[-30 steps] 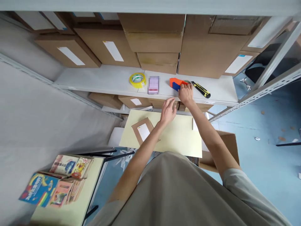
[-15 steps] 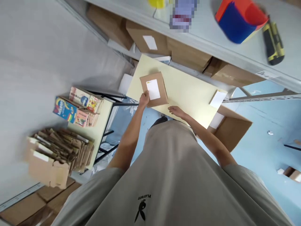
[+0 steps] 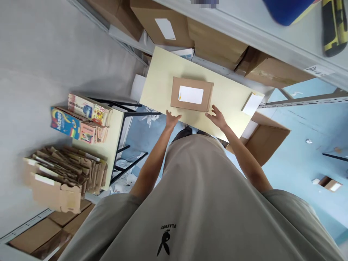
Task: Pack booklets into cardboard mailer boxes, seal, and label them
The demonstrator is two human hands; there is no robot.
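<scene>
A closed cardboard box (image 3: 192,103) lies flat on the pale yellow bench (image 3: 231,98), left of its middle, its long side facing the person. A white label (image 3: 191,95) with a small yellow mark at one end covers much of its top. Both hands are empty. The left hand (image 3: 172,119) is open with fingers and thumb spread, just off the box's near left corner, over the front edge of the bench. The right hand (image 3: 218,117) is also open, fingers parted, right beside the near right corner (whether a fingertip brushes the cardboard, I cannot tell). At the right end of the bench lies a flat white pad (image 3: 252,104), well apart from the box, and past that end stands an open carton (image 3: 268,139).

Beyond the bench, more boxes (image 3: 163,29) fill a lower shelf. On the shelf above, a yellow-and-black cutter (image 3: 334,29) lies near a blue holder (image 3: 288,9), which the picture's edge cuts off. To the left, a second bench (image 3: 115,125) carries printed booklets (image 3: 81,121) and, closer to the person, a thick bundle of folded cardboard (image 3: 67,170).
</scene>
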